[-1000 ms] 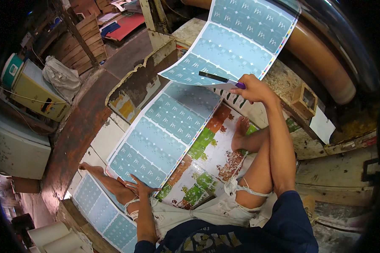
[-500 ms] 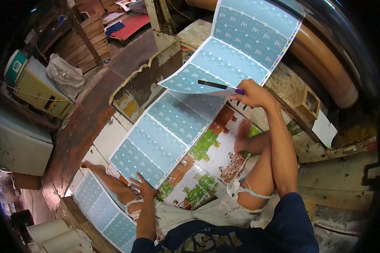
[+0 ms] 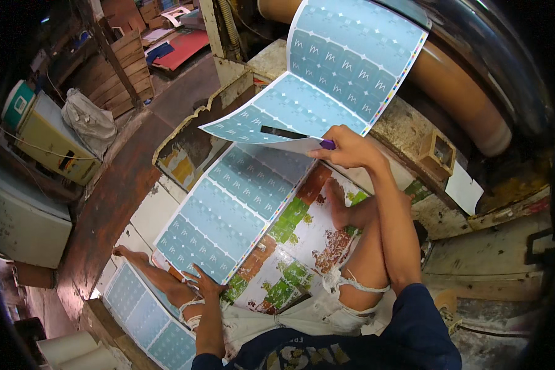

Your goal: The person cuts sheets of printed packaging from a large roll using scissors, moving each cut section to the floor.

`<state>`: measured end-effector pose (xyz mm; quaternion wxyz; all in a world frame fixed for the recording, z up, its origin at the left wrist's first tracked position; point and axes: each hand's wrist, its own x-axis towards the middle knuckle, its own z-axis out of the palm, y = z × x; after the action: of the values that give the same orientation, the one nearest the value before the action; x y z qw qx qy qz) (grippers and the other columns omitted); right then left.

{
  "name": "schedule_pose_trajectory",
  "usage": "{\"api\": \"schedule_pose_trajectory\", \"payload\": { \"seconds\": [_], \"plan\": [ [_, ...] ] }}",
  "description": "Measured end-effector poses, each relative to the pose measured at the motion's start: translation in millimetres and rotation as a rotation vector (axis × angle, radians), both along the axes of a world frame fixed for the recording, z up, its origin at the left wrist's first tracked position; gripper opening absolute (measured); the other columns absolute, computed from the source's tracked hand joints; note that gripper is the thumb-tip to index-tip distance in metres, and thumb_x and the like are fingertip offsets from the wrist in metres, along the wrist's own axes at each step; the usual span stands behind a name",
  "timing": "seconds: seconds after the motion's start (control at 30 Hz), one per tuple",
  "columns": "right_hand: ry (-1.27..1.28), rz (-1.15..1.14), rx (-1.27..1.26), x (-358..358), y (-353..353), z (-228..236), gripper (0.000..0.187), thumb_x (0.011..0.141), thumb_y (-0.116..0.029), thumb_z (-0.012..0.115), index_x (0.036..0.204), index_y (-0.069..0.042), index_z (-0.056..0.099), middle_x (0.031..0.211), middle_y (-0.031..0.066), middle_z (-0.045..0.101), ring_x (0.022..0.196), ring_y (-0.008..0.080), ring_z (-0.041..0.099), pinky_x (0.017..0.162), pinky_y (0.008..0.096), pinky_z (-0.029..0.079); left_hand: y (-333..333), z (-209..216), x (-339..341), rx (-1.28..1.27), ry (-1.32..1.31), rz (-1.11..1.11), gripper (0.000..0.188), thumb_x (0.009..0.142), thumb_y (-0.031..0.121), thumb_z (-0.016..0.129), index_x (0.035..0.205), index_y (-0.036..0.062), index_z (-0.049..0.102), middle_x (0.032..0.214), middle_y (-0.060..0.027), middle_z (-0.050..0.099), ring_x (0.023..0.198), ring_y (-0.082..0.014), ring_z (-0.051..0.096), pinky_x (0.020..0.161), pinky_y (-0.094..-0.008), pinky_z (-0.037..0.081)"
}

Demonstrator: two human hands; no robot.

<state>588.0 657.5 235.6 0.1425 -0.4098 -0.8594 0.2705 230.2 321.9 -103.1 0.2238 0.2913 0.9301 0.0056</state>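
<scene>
A long light-blue printed sheet [image 3: 327, 92] comes down from the machine at the top right, its near end lifted and curling. My right hand [image 3: 351, 148] is closed at that end's right corner, gripping a flat black-bladed tool [image 3: 283, 132] with a purple handle. The blade lies across the sheet's near end; whether the fingers also pinch the paper is hard to see. Below, another printed sheet [image 3: 216, 213] of the same pattern lies flat between my legs. My left hand [image 3: 205, 285] rests on its near edge, fingers spread.
A brown roller [image 3: 475, 98] lies behind the machine's ledge at the right, near a small wooden box [image 3: 436, 153]. Under the flat sheet is a white, green and brown patterned surface [image 3: 290, 246]. More printed sheets [image 3: 143, 308] lie at the lower left, beside my leg.
My right hand, with the tool, has moved left and slightly nearer. The lifted sheet's free end has shifted left with it. My left hand stays on the flat sheet; the whole view has shifted slightly.
</scene>
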Motion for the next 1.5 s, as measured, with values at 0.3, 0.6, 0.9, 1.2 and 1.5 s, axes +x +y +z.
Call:
{"api": "schedule_pose_trajectory", "payload": {
  "seconds": [0.3,0.6,0.9,1.2,1.5],
  "plan": [
    [-0.016,0.581,-0.282,-76,-77,-14,0.041,0.083,-0.035,0.07,0.073,0.005,0.063,0.06,0.0182,0.061,0.056,0.025,0.061,0.053,0.0386,0.047,52,95,44,1.037,-1.52,0.455,0.068,0.094,0.048,0.055,0.141,0.0028,0.035,0.137,-0.0222,0.044,0.13,-0.0367,0.041,0.107,-0.0522,0.035],
    [-0.217,0.724,-0.695,-96,-115,-41,0.026,0.083,-0.024,0.07,0.086,0.001,0.067,0.063,0.0128,0.064,0.048,0.0238,0.062,0.045,0.0348,0.049,87,176,61,0.901,-1.292,0.546,0.042,0.089,0.009,0.064,0.125,-0.0047,0.048,0.115,-0.0149,0.061,0.099,-0.0294,0.064,0.087,-0.04,0.054],
    [0.479,-0.395,-0.269,53,31,26,0.031,0.091,-0.026,0.059,0.113,-0.005,0.066,0.071,0.0046,0.065,0.045,0.0081,0.054,0.037,0.0245,0.043,-4,129,28,1.074,-1.208,0.511,0.05,0.087,0.003,0.065,0.132,0.0009,0.042,0.118,-0.0136,0.059,0.102,-0.0252,0.061,0.087,-0.0384,0.055],
    [0.99,-0.863,0.094,151,104,-49,0.036,0.095,-0.029,0.059,0.117,0.0,0.061,0.07,0.006,0.062,0.045,0.0083,0.052,0.039,0.0216,0.038,-21,132,-51,1.059,-1.036,0.437,0.059,0.086,0.0,0.061,0.139,0.0021,0.036,0.126,-0.0154,0.054,0.11,-0.0267,0.058,0.092,-0.038,0.052],
    [0.425,-1.004,0.535,159,95,-37,0.04,0.081,-0.022,0.074,0.117,-0.008,0.063,0.078,0.0059,0.063,0.056,0.0164,0.058,0.052,0.0304,0.045,-59,133,-62,0.978,-1.008,0.535,0.054,0.087,0.002,0.063,0.135,0.0036,0.04,0.122,-0.0126,0.057,0.107,-0.0261,0.06,0.089,-0.0389,0.052]
  ]
}}
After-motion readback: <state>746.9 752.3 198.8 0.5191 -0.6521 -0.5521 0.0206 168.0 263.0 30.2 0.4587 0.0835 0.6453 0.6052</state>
